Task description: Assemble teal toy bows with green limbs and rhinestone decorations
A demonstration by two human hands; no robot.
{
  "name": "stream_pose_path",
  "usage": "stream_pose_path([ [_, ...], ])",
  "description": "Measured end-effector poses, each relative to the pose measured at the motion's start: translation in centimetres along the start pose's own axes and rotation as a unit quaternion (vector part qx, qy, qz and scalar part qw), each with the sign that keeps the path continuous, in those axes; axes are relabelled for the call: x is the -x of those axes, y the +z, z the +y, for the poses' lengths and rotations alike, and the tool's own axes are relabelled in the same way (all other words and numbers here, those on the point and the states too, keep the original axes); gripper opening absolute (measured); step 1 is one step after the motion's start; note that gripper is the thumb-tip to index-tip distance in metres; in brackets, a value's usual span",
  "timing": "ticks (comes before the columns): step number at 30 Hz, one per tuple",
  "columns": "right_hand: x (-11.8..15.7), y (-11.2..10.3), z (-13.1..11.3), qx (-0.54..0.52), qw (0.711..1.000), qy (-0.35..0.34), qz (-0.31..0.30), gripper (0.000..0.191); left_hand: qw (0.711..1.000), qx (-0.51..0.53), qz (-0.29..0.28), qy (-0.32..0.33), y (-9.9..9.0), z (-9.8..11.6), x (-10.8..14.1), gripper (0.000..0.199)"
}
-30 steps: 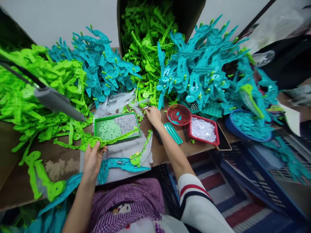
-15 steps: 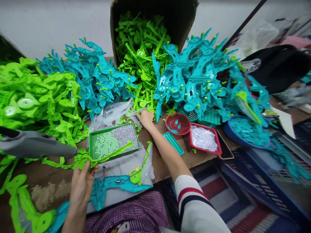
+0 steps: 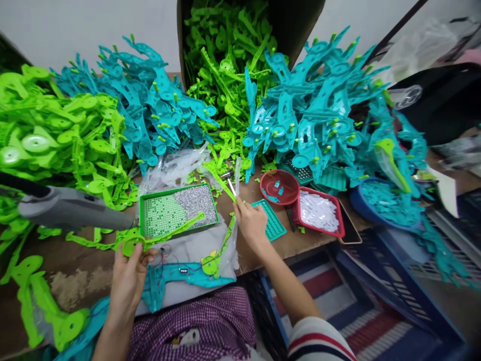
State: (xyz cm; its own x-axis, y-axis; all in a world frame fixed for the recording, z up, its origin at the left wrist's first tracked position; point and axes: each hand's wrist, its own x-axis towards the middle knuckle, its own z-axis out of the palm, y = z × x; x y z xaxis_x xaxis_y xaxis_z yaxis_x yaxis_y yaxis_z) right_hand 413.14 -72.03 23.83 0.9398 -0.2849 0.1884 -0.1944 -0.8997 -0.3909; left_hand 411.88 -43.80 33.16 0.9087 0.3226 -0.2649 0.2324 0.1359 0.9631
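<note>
My left hand (image 3: 130,271) is closed on a bright green plastic part (image 3: 169,244) with a round disc and a long thin arm. The tip of a grey tubular tool (image 3: 86,213) meets this part just above my fingers. Over the table, right of the green tray, my right hand (image 3: 252,223) pinches the lower end of a green plastic strip (image 3: 221,181). A clear plastic strip (image 3: 238,173) rises from the same fingers. Below the tray lies a teal plastic body (image 3: 188,273) with thin wires and a green cat-like head (image 3: 209,265).
A green tray (image 3: 217,220) of small metal screws stands between my hands. Green parts (image 3: 60,135) and teal parts (image 3: 308,115) are heaped behind. To the right are a red bowl (image 3: 274,180), a red basket (image 3: 341,228) of white pieces and a blue basin (image 3: 356,210).
My right hand has drawn back toward me from the loose green pieces, bringing the green and clear strips with it. My left hand still holds its green part by the grey tool.
</note>
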Motion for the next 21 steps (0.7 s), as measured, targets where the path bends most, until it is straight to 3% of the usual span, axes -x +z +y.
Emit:
stream_pose_path([
  [3, 2.6, 1.0, 1.7, -0.058, 0.998, 0.021, 0.027, 0.04, 0.999, -0.022, -0.026, 0.014, 0.7, -0.2, 0.7, 0.04],
  [7, 4.3, 2.0, 2.2, -0.125, 0.99, 0.041, 0.059, 0.041, 0.997, -0.058, -0.046, 0.038, 1.1, -0.5, 1.7, 0.04],
  [10, 4.5, 2.3, 2.0, -0.157, 0.984, 0.054, 0.067, 0.042, 0.984, -0.124, -0.074, 0.104, 0.9, -0.6, 2.3, 0.035],
  [13, 4.4, 2.6, 2.0, -0.176, 0.98, 0.053, 0.072, 0.043, 0.946, -0.228, -0.115, 0.199, 0.7, -0.4, 2.5, 0.032],
  [16, 4.6, 2.8, 2.2, -0.191, 0.977, 0.055, 0.071, 0.044, 0.905, -0.312, -0.14, 0.253, 1.2, 0.1, 1.8, 0.033],
  [21, 4.6, 2.7, 1.2, -0.199, 0.977, 0.048, 0.062, 0.042, 0.81, -0.413, -0.201, 0.364, 3.6, 1.0, -2.8, 0.039],
])
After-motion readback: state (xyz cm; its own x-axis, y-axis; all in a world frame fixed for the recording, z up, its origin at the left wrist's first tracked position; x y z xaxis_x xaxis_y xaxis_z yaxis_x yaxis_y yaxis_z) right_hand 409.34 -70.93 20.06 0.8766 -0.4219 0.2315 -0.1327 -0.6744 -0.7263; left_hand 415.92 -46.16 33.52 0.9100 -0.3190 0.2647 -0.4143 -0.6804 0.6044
